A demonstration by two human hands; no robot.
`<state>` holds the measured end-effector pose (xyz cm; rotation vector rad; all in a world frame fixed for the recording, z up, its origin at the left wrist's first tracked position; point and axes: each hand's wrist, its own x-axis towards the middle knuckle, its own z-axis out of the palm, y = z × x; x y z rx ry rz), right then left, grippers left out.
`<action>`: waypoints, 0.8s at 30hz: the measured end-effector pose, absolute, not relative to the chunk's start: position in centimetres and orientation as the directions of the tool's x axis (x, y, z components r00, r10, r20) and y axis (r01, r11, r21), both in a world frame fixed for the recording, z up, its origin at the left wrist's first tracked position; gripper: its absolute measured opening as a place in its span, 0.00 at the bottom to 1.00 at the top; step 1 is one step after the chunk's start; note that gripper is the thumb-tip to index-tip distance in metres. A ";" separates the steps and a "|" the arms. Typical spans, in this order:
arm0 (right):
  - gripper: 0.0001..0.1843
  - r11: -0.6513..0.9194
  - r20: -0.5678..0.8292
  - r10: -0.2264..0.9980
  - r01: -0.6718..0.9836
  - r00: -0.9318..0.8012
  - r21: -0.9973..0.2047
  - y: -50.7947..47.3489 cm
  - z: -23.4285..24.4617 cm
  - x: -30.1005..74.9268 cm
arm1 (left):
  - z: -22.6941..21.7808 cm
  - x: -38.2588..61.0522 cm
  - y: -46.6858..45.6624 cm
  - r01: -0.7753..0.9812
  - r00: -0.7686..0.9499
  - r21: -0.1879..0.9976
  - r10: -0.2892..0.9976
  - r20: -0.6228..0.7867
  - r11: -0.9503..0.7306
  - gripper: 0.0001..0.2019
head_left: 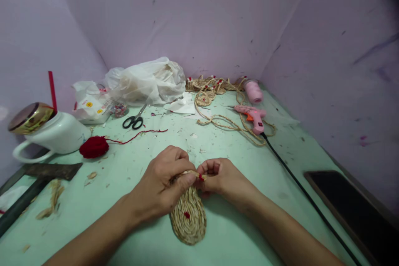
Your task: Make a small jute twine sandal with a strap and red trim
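Observation:
My left hand (pixel 165 183) and my right hand (pixel 220 176) meet over the near middle of the green table (pixel 131 162). Both are closed in a pinch on the top end of an oval coiled jute mat (pixel 188 216) that lies flat below them. A small red dot sits near the mat's middle, and a red bit shows between my fingertips where they grip the rope end. The mat's upper edge is hidden under my fingers.
A pink glue gun (pixel 254 117) with its black cord lies on loose jute rope (pixel 218 91) at the back right, beside a pink spool (pixel 253 90). Black scissors (pixel 134 120), red yarn ball (pixel 93 146), white jug (pixel 52 131), hammer (pixel 37 183), plastic bags (pixel 146 81) stand left; a dark phone (pixel 346 203) right.

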<state>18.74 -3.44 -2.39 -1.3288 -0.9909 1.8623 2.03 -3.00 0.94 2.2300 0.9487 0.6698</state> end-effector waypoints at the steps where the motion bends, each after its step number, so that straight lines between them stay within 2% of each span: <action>1: 0.11 -0.514 -0.475 0.830 -0.071 -0.291 -0.855 -3.4 -2.4 18.7 | 0.9 1.9 -3.0 0.444 0.615 0.704 0.760 0.211 -0.554 0.12; 5: 0.12 -0.511 -0.469 0.830 -0.074 -0.300 -0.856 -3.4 -2.3 18.8 | 0.7 1.7 -2.8 0.425 0.586 0.724 0.775 0.237 -0.543 0.13; 12: 0.14 -0.498 -0.455 0.832 -0.066 -0.318 -0.864 -3.3 -2.5 18.8 | 0.8 1.5 -2.1 0.406 0.606 0.751 0.768 0.206 -0.521 0.07; 24: 0.11 -0.507 -0.444 0.817 -0.090 -0.367 -0.857 -3.2 -2.3 19.0 | 0.4 1.7 -2.1 0.444 0.592 0.686 0.763 0.259 -0.577 0.05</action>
